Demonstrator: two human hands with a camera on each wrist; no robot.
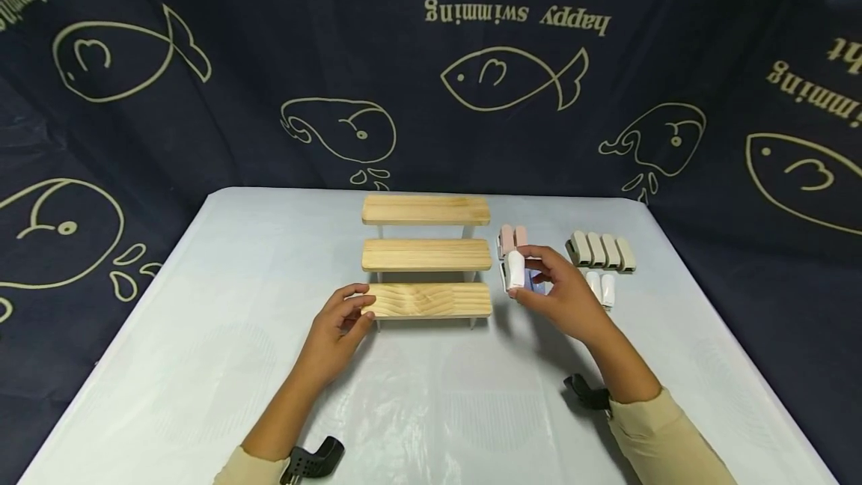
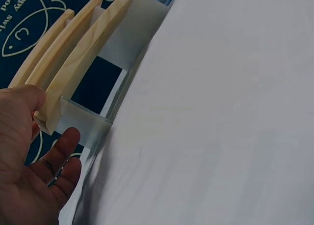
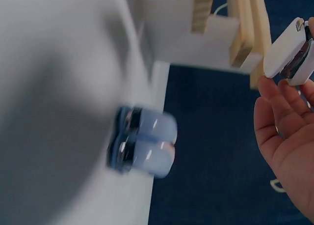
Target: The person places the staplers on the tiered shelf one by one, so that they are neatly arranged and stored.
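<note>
A three-tier display stand (image 1: 426, 255) with wooden boards and frosted supports stands on the table. My left hand (image 1: 340, 331) holds the left end of its lowest board (image 2: 81, 63), with thumb and a finger at the corner and the other fingers spread below. In my right hand (image 1: 566, 294) a white mini stapler (image 1: 515, 270) is pinched between thumb and fingers, raised to the right of the stand. The right wrist view shows this white stapler (image 3: 289, 50) at the fingertips. Under that hand sit two blue mini staplers (image 3: 154, 141), partly hidden in the head view.
Two pink staplers (image 1: 513, 236) stand right of the stand's middle board. Farther right is a row of several beige-grey staplers (image 1: 602, 251), with two white staplers (image 1: 607, 290) in front. A dark printed cloth (image 1: 417, 141) hangs behind the white table (image 1: 222, 365).
</note>
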